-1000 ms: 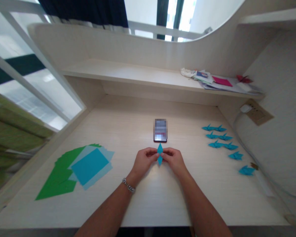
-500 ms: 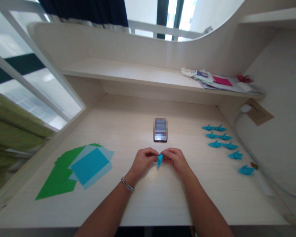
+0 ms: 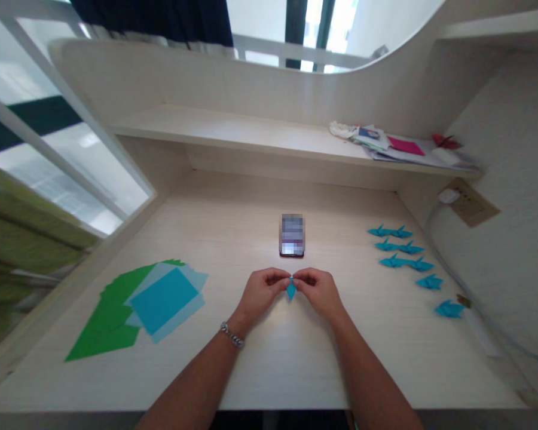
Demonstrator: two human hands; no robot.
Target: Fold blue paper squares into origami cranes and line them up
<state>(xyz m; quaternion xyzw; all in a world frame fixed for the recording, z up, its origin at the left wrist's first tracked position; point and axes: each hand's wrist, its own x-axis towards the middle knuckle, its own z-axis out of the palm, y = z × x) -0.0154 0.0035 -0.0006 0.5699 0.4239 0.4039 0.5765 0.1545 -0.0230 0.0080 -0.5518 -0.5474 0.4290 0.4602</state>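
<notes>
A small folded piece of blue origami paper (image 3: 291, 290) is pinched between my two hands at the middle of the desk, its pointed end toward me. My left hand (image 3: 265, 291) grips its left side with thumb and fingertips. On its right side my right hand (image 3: 316, 289) does the same, and the fingertips of both hands nearly meet. The upper part of the paper is hidden behind the fingers. Just beyond the hands lies a phone (image 3: 292, 236) with a lit, blurred screen.
Blue and green paper sheets (image 3: 164, 301) lie fanned out at the left. Several folded blue paper cranes (image 3: 392, 261) stand in rows at the right, near a cable (image 3: 452, 269) running from a wall socket (image 3: 470, 203). A shelf (image 3: 233, 132) holding papers spans the back.
Both hands have closed in slightly around the folded paper, with the thumbs now pressed nearer its middle. Less of the paper shows. The other things on the desk stay put.
</notes>
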